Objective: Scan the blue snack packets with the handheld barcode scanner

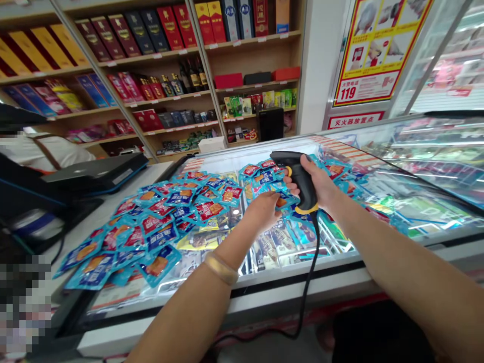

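Note:
My right hand (pixel 316 179) is wrapped round the grip of a black and yellow barcode scanner (pixel 302 184), its head pointing left and its cord hanging down over the front edge. Just left of it, my left hand (pixel 263 210) has its fingers closed on a small blue snack packet (pixel 284 200), partly hidden behind the scanner. A heap of like packets in blue, red and navy (pixel 162 217) covers the left of the glass freezer top (pixel 200 256). More packets (pixel 336 169) lie behind and to the right of the scanner.
Beneath the glass are frozen goods. A dark counter device (pixel 98 171) stands at the left, near a person in white (pixel 56 151). Shelves with boxed goods (pixel 162 50) line the back. The scanner's black cord (pixel 308 287) hangs at the front edge.

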{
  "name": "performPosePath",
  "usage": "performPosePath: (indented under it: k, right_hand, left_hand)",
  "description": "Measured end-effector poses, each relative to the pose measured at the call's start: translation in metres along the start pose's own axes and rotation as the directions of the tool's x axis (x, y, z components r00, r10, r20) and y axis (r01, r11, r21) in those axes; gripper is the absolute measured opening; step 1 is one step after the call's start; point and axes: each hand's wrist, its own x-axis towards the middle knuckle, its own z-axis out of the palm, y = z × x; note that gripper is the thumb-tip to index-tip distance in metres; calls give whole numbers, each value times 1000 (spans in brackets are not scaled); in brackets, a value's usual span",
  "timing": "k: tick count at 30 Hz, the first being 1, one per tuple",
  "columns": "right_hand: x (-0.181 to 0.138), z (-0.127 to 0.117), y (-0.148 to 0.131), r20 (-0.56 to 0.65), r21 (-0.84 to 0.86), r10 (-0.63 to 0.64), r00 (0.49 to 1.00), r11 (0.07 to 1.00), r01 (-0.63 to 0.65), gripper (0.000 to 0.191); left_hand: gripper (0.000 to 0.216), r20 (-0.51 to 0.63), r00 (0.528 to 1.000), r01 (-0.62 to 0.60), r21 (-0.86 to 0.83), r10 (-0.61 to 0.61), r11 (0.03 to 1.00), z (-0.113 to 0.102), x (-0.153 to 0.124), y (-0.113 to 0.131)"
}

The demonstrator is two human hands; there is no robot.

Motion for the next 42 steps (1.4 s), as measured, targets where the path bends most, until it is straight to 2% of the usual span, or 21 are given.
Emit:
performPosePath:
  k: [2, 4, 7, 11, 13, 17, 20, 24, 29, 34, 38, 42]
  right_hand:
    - [0, 3, 1, -2, -9, -4, 1000, 1000, 4, 42]
    - [-1, 5, 0, -5, -19, -17, 1000, 1000, 17, 42]
    - [-3, 4, -1, 3, -27, -57, 998, 998, 57, 44]
    - [-4, 1, -1, 19, -52, -114, 993, 992, 115, 47]
    - [-3, 0, 1, 30, -74, -117, 993, 990, 119, 46]
    - [-4, 6, 6, 27, -81, -19, 999, 996, 21, 43]
    - [-7, 13, 9, 9, -95, 81, 997, 992, -80, 43]
    - [-8, 16, 11, -6, -133, 140, 990, 981, -139, 41]
    - [-6, 13, 13, -1, -148, 173, 985, 974, -171, 41]
    - [-6, 14, 13, 13, -156, 159, 987, 976, -155, 41]
    - [-7, 15, 14, -21, -145, 163, 986, 976, -165, 42]
    - [-6, 16, 15, -22, -63, 115, 993, 991, -116, 43]
  left_hand:
    - [24, -47, 997, 63, -49, -65, 997, -3, -3, -4]
    - [20, -167, 974, 132, -136, -154, 982, -5, -4, -8]
    - [15, -348, 896, 156, -338, -277, 928, -5, -2, -16]
    - [16, -468, 767, 141, -542, -438, 828, -4, 3, -26]
    - [19, -467, 734, 109, -636, -493, 764, -4, 4, -28]
    - [23, -319, 730, 68, -846, -604, 528, -3, 4, -29]
    - [23, -247, 726, 93, -889, -641, 448, -4, 4, -29]
    - [26, -275, 721, 136, -844, -637, 518, -3, 4, -33]
    - [27, -332, 720, 127, -801, -610, 585, 0, 6, -39]
    - [24, -392, 720, 113, -748, -572, 654, 3, 7, -43]
    - [22, -462, 717, 106, -667, -521, 737, 4, 6, -42]
    - [23, -536, 732, 97, -530, -421, 842, -7, 2, -36]
